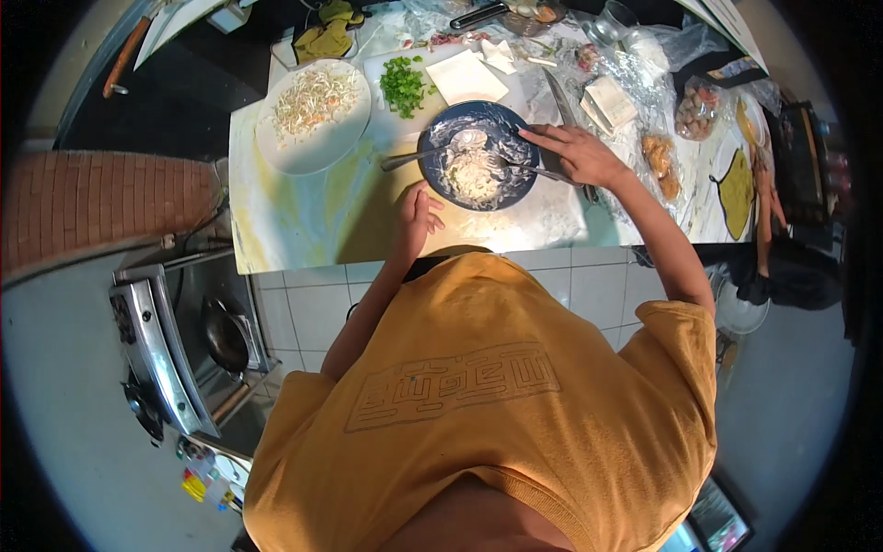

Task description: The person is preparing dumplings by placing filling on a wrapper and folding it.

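A dark blue bowl [429, 131] stands before me, its inside smeared white around a pale, lumpy mixture [472, 174]. A spoon [400, 162] leans over the bowl's left rim, its head in the mixture. From the right side, a second metal utensil [545, 172] reaches in; its head is partly buried. My right hand [586, 153] has its fingertips at the bowl's right rim, fingers extended. Close to the lower left rim is my left hand [419, 217], empty, its fingers loosely bent and apart. Whether it touches the bowl, I cannot tell.
Bean sprouts lie on a white plate [310, 155]. Chopped greens [402, 86] and square wrappers [467, 77] rest on a white cutting board [374, 67]. A knife [559, 96] lies behind my right hand, near plastic bags [652, 62]. Another person's hand [767, 190] is at right.
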Motion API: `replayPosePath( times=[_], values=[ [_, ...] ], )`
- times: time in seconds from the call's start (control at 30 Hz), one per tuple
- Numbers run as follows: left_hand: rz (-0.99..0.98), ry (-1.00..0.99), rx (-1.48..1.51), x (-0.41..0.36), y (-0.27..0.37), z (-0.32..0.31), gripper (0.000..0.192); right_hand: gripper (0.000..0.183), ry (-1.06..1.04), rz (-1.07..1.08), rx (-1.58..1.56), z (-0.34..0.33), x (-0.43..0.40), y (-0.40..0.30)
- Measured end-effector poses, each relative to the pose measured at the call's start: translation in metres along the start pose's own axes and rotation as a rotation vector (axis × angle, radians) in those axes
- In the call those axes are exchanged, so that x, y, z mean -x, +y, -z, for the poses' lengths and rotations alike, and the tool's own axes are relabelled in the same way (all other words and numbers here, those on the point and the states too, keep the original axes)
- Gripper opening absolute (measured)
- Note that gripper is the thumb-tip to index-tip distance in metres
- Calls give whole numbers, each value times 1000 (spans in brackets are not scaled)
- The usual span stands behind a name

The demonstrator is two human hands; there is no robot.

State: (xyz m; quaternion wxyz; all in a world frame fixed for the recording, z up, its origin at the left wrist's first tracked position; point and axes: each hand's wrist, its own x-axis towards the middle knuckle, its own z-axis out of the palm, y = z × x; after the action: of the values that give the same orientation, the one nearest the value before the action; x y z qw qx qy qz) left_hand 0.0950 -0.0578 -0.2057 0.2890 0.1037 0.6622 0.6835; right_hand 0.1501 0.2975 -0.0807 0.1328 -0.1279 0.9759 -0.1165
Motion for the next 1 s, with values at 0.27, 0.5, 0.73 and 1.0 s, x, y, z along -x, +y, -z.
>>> replayPosePath(
  times=[0.27, 0.5, 0.73, 1.0],
  values=[
    [-7, 227, -138, -24, 22, -37, 24, 83, 90, 245, 25, -12, -6, 34],
    [-8, 292, -329, -30, 32, -40, 25, 78, 37, 328, -169, -17, -1, 52],
    [3, 309, -309, -33, 38, -35, 24, 78, 51, 349, -272, -26, 8, 49],
    [97, 235, -372, -41, 42, -28, 29, 69, 182, 378, -338, -50, 22, 49]
  ],
)
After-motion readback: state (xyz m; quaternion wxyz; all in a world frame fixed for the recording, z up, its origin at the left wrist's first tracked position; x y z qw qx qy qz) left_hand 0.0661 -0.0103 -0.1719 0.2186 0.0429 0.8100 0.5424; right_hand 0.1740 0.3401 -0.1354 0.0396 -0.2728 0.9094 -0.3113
